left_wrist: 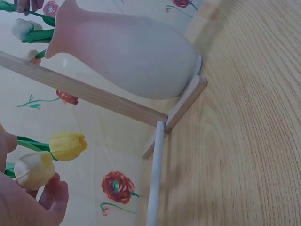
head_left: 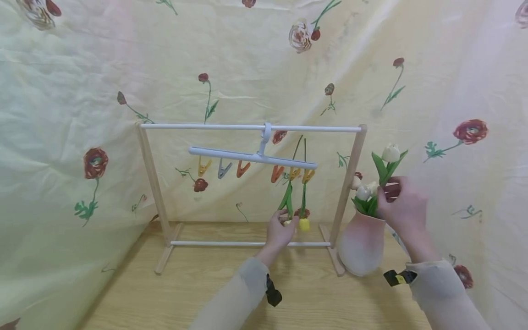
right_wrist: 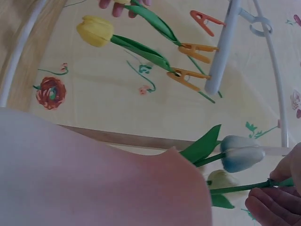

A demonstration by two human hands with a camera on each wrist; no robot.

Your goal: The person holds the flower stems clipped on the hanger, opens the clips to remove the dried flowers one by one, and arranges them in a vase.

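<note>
My left hand (head_left: 282, 229) holds the head of a cream-white tulip (left_wrist: 35, 170), its fingers curled round the bloom. That tulip hangs upside down from a yellow-orange clip (right_wrist: 195, 52) on a pale blue hanger (head_left: 251, 157). Beside it a yellow tulip (head_left: 304, 224) hangs the same way from another clip (head_left: 308, 175). With its thumb and fingers, my right hand (head_left: 403, 201) pinches the green stem of a white tulip (head_left: 391, 153) above the pink-and-white vase (head_left: 362, 243). In the right wrist view the stem (right_wrist: 240, 188) passes behind the vase rim; its lower end is hidden.
More white tulips (head_left: 364, 192) stand in the vase, right of the rack. The hanger hooks over the rack's top bar (head_left: 206, 126). Yellow, grey and orange clips (head_left: 224, 168) hang along it. A low white rod (head_left: 218, 243) joins the rack's wooden feet. Flower-printed cloth surrounds the wooden table (head_left: 136, 293).
</note>
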